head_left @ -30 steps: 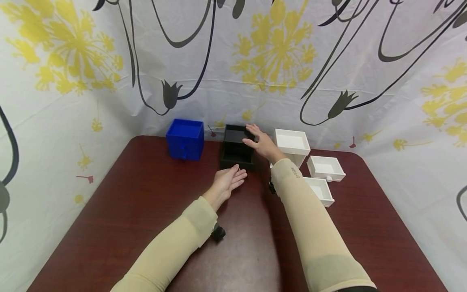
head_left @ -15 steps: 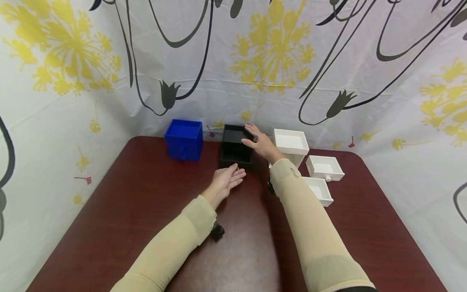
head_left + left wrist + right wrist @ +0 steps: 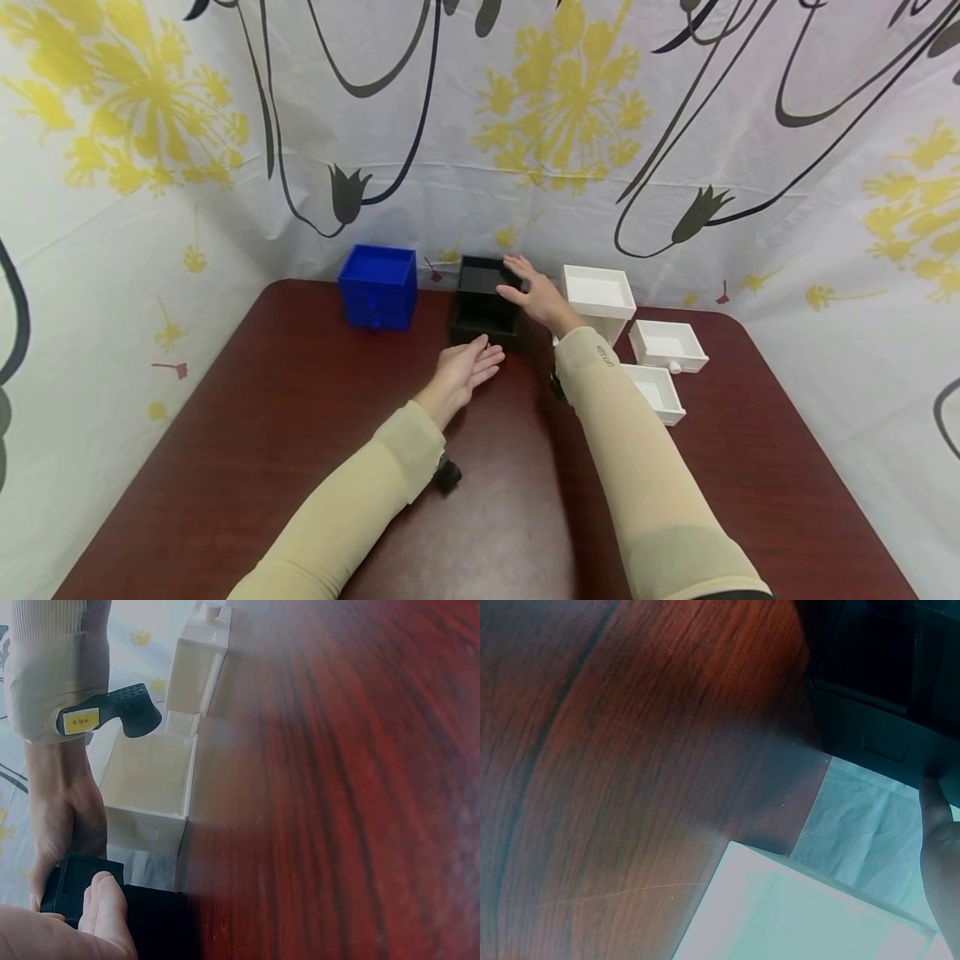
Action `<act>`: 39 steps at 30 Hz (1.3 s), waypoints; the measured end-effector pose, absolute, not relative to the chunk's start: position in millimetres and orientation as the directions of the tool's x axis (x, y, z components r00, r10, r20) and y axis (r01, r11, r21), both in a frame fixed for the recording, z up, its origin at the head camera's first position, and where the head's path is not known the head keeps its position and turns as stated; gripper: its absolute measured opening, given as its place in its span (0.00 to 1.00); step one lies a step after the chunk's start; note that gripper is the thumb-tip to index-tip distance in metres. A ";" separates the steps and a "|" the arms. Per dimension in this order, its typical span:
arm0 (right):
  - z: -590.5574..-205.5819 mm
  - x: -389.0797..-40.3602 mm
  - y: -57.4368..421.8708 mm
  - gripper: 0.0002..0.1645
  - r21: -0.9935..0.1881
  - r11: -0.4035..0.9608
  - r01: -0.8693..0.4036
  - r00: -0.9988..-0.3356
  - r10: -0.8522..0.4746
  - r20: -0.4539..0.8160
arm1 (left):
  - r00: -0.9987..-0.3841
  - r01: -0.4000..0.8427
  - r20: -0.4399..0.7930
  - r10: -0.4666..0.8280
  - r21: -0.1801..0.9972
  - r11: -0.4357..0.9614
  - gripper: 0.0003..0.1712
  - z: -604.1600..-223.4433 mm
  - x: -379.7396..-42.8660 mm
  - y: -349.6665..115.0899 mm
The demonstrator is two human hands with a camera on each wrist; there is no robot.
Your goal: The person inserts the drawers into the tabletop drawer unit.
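Note:
A black drawer box [image 3: 483, 279] stands by the back curtain, its lower drawer [image 3: 486, 312] jutting forward. My right hand [image 3: 540, 296] rests at the box's right rear, fingers spread and fairly straight, and in the right wrist view a digit [image 3: 934, 806] touches the black side wall. Just ahead of the drawer front is my left hand [image 3: 461, 375], its fingers extended and thumb raised. In the left wrist view its fingertips [image 3: 105, 904] lie against or close to the black front; exact contact is hard to tell.
A blue drawer box [image 3: 378, 287] stands to the left. On the right is a white drawer cabinet [image 3: 600, 292] with open compartments, beside two loose white drawers [image 3: 667, 342]. A patterned curtain [image 3: 450, 125] closes off the dark red table [image 3: 300, 433] at the back and sides.
Hands and boxes keep practically the same places. The whole view shifts very slightly left after the first frame.

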State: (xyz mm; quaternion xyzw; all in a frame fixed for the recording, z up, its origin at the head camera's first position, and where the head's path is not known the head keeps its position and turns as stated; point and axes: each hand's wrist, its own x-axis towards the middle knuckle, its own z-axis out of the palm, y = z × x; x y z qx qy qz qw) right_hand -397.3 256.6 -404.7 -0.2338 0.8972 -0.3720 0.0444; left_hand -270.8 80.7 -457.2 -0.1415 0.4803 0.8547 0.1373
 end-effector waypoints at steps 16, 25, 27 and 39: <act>-404.8 -397.0 255.3 0.43 -0.692 0.607 -0.391 -0.883 -0.460 0.095 | -0.930 -0.340 -0.365 0.049 0.797 -0.499 0.28 -457.0 -272.1 86.6; -406.0 -399.8 257.7 0.43 -0.683 0.611 -0.400 -0.880 -0.464 0.100 | -0.932 -0.331 -0.358 0.051 0.787 -0.521 0.27 -456.7 -273.1 90.3; -406.0 -399.6 257.9 0.43 -0.682 0.613 -0.400 -0.880 -0.464 0.100 | -0.931 -0.334 -0.360 0.054 0.785 -0.521 0.28 -456.5 -273.4 90.5; -405.1 -396.6 256.8 0.43 -0.683 0.614 -0.394 -0.882 -0.462 0.094 | -0.928 -0.343 -0.367 0.065 0.773 -0.534 0.28 -456.7 -274.4 90.5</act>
